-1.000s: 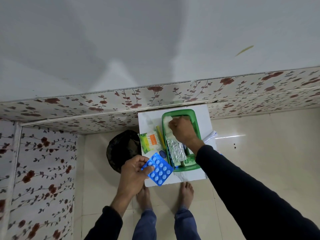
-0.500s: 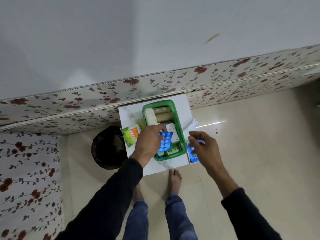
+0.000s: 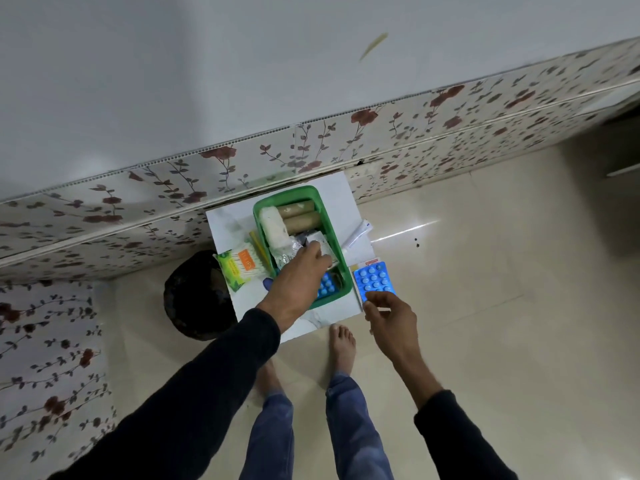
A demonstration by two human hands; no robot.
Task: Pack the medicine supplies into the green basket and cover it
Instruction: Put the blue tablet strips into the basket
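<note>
Head view. The green basket (image 3: 332, 233) stands at frame centre on a small white counter (image 3: 228, 223), holding two brown rolls (image 3: 299, 216), a white pad (image 3: 275, 230) and foil strips. The left hand (image 3: 298, 278) reaches into the basket over a blue blister pack (image 3: 326, 288); its grip is hidden, so its state cannot be told. Right of the basket, the right hand (image 3: 389, 315), fingers loosely spread, touches the lower edge of a second blue blister pack (image 3: 374, 281). A cotton-swab packet (image 3: 239, 268) lies left of the basket.

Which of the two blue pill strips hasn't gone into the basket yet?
The blue pill strip right of the green basket, at the right hand; the other strip lies inside.
</note>
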